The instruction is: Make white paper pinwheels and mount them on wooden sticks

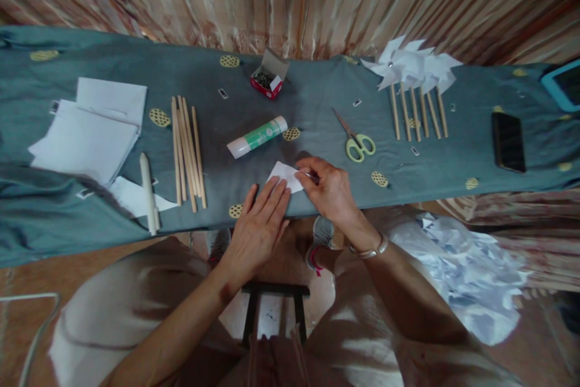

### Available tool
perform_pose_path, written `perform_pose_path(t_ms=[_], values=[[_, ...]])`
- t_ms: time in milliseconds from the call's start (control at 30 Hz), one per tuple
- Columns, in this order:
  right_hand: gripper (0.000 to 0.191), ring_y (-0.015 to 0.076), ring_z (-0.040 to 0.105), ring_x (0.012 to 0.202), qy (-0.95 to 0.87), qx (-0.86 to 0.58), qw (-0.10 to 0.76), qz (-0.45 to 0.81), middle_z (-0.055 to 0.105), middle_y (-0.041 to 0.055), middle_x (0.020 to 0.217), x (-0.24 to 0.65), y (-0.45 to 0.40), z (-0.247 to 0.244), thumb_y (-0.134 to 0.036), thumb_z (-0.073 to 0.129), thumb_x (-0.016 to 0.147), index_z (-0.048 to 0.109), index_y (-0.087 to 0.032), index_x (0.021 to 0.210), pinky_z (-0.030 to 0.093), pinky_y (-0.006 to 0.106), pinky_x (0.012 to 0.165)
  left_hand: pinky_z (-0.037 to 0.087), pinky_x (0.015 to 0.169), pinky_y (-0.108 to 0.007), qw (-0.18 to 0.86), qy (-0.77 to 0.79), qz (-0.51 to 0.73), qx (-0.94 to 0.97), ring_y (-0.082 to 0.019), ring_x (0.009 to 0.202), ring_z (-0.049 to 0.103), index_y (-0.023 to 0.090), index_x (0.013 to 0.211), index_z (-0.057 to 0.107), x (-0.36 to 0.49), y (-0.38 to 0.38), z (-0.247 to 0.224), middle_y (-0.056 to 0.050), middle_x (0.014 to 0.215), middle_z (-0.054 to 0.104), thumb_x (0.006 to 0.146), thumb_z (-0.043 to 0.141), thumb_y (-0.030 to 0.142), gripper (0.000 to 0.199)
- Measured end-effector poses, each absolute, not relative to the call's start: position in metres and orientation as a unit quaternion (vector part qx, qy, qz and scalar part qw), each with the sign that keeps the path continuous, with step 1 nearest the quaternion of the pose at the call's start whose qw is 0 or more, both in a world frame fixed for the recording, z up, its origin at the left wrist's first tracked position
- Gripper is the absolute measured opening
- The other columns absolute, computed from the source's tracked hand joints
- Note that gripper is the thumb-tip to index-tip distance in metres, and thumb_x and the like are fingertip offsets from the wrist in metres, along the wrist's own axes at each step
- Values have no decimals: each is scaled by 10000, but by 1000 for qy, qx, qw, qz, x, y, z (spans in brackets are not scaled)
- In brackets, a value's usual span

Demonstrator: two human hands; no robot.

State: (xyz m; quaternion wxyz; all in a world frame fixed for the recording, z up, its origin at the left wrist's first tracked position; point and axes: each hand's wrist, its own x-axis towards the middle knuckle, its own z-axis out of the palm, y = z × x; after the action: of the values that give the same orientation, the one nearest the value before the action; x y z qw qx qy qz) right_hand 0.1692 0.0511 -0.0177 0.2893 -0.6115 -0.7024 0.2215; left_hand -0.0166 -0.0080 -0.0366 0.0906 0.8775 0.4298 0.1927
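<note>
A small piece of folded white paper (285,172) lies near the front edge of the cloth-covered table. My left hand (261,224) rests with its fingers stretched out flat over the paper's lower left part. At the paper's right corner, my right hand (328,188) has its thumb and index finger pinched together on it. Just behind the paper lies a green and white glue stick (258,136). Scissors with light green handles (360,147) are to the right, pointing away to the upper left.
Wooden sticks (188,154), a white pen-like tool (147,194) and white paper sheets (86,139) lie left. A red box of pins (269,78) stands behind. White paper pinwheels (412,67), a dark phone (508,141) and a blue-edged device (562,82) are right.
</note>
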Motion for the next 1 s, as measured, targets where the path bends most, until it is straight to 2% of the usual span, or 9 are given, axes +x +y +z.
perform_pose_path(t_ms=[300, 533, 633, 733, 1000], values=[[168, 217, 681, 798, -715, -608, 274, 209, 745, 57, 877, 167, 50, -16, -216, 591, 877, 703, -208, 1002, 537, 338, 788, 310, 1175, -577, 98, 431, 184, 878, -328, 1448, 374, 98, 1485, 372, -17, -7, -37, -199, 1511, 466, 972, 463, 226, 537], [294, 272, 653, 992, -762, -564, 279, 154, 738, 123, 1072, 166, 41, -23, -326, 518, 954, 655, -164, 1157, 506, 431, 951, 304, 1181, -566, 73, 429, 168, 884, -340, 1458, 351, 56, 1462, 391, -16, -8, -39, -211, 1512, 460, 965, 477, 248, 539], [412, 300, 599, 1159, -770, -558, 284, 124, 672, 160, 1258, 167, 33, -28, -398, 505, 968, 581, -137, 1278, 465, 482, 1024, 298, 1189, -552, 75, 429, 161, 886, -328, 1464, 341, 52, 1470, 379, -16, -8, -38, -206, 1533, 433, 965, 472, 250, 550], [482, 306, 513, 1307, -764, -567, 285, 113, 574, 187, 1398, 172, 27, -33, -401, 503, 973, 503, -120, 1365, 415, 504, 1088, 305, 1188, -543, 74, 430, 155, 886, -326, 1458, 354, 44, 1449, 412, -16, -8, -37, -203, 1531, 438, 963, 477, 244, 529], [381, 289, 493, 1330, -735, -589, 321, 103, 568, 179, 1386, 193, 25, -42, -336, 497, 974, 533, -160, 1311, 402, 514, 1109, 326, 1168, -533, 50, 443, 136, 885, -310, 1433, 402, 63, 1445, 415, -27, -15, -35, -185, 1533, 442, 969, 479, 237, 511]])
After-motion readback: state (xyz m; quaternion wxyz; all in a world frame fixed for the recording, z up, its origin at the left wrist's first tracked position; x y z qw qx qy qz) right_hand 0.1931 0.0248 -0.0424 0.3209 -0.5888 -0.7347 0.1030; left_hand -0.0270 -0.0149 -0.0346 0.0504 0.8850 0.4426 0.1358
